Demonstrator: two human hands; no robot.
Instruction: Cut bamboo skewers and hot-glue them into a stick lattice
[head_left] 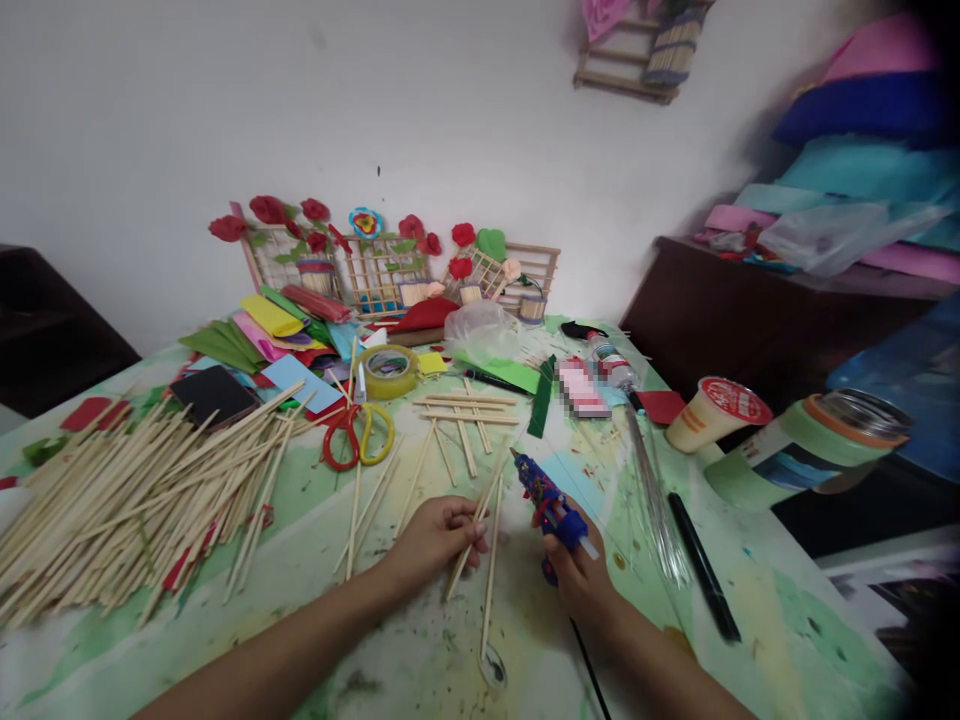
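Between the thumb and fingers of my left hand (441, 540) is a thin wooden stick (459, 572), held at a slant above the table. My right hand (581, 565) grips a blue hot glue gun (546, 495), its nozzle pointing up and left near the stick's upper end. A black cord trails below that hand. Another stick (491, 570) lies between my hands, its lower end at a small round glue-like patch (493, 667). Just beyond, several sticks (469, 408) are laid crosswise in a small lattice.
A large pile of sticks (127, 510) covers the left side. Scissors (358, 435), a tape roll (388, 370) and coloured paper (274, 315) lie farther back. Wires (652, 500), a black marker (703, 568), a cup (712, 415) and a jar (802, 450) are at right.
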